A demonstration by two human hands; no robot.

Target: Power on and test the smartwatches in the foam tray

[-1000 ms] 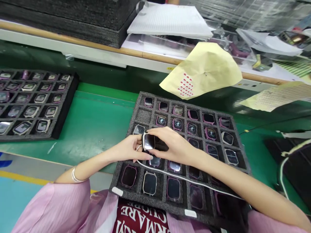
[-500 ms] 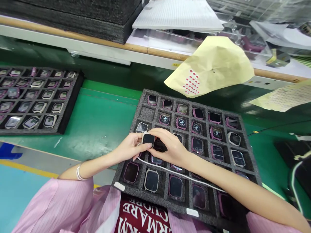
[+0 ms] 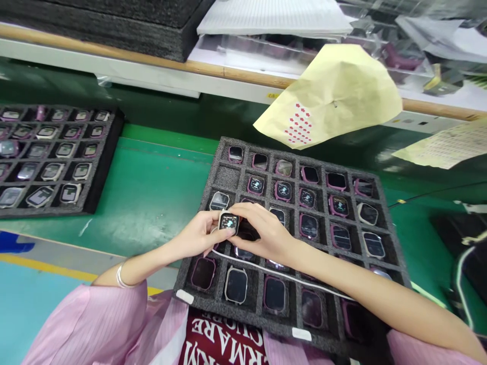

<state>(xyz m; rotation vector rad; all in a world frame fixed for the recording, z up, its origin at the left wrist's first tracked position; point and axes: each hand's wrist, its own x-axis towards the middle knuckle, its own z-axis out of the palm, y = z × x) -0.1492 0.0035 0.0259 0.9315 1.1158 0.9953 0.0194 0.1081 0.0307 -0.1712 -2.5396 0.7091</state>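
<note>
A smartwatch (image 3: 229, 223) with a pale case and a lit watch face is held over the left part of a grey foam tray (image 3: 243, 313). My left hand (image 3: 200, 234) grips its left side, thumb across the lower screen edge. Fingers of my right hand (image 3: 266, 230) close on its right and upper edge. A white cable (image 3: 281, 271) runs from beneath my left hand across the tray to the right; its end is hidden. Around my hands, watches in purple or pale cases sit in the compartments, several with lit faces.
A second foam tray (image 3: 97, 187) of watches lies at left on the green bench (image 3: 140, 192). Above, a shelf (image 3: 243, 76) carries black foam blocks (image 3: 114, 25), papers and plastic trays. A yellow sheet (image 3: 331, 101) hangs from its edge. Dark equipment with a pale cable (image 3: 460, 268) stands at right.
The held watch's screen was dark and now shows a lit face. Both hands keep their hold in nearly the same place. The view has shifted slightly.
</note>
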